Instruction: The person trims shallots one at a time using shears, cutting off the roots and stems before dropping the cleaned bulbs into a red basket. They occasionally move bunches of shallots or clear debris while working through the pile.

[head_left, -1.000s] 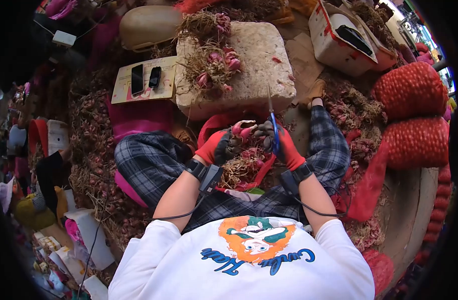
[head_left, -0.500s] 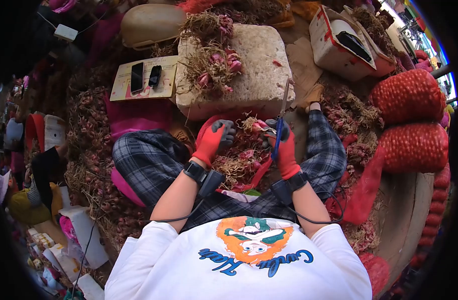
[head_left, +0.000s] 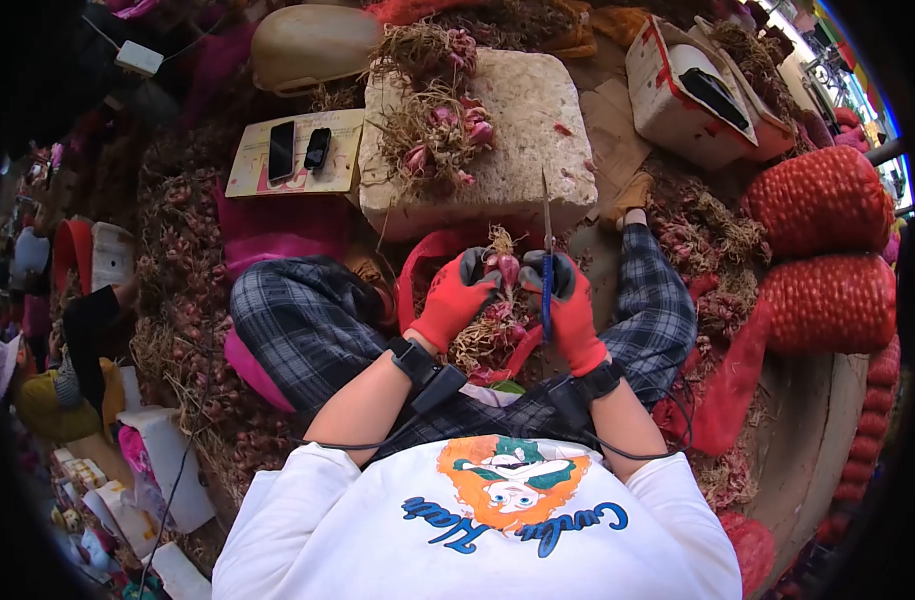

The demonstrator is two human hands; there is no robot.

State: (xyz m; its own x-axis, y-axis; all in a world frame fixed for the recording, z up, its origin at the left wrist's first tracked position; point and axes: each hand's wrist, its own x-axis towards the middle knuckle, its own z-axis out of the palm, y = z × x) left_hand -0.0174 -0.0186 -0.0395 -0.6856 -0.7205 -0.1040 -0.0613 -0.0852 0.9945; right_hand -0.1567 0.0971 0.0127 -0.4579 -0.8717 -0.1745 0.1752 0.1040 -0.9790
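Note:
My left hand [head_left: 459, 296], in a red and grey glove, is closed with its fingertips on a pink shallot [head_left: 508, 270] whose dry roots point up. My right hand [head_left: 570, 303], gloved alike, grips the blue handle of a knife [head_left: 547, 285]. The narrow blade stands upward, just right of the shallot, overlapping the front of the foam block in view. Below both hands, between my legs, lies a heap of shallots with dry stalks [head_left: 482, 340]. Ahead, bunched shallots [head_left: 437, 140] rest on the pale foam block [head_left: 537, 110].
Two phones [head_left: 281, 150] lie on a cardboard panel [head_left: 242, 175] left of the block. A foam box [head_left: 677, 110] stands at the back right. Filled red net sacks [head_left: 822, 300] are stacked on the right. Loose shallots [head_left: 172, 260] cover the floor on the left.
My left hand has moved right and up from its separate fist to grasp the shallot, which was beside my right hand. The knife has swung more upright.

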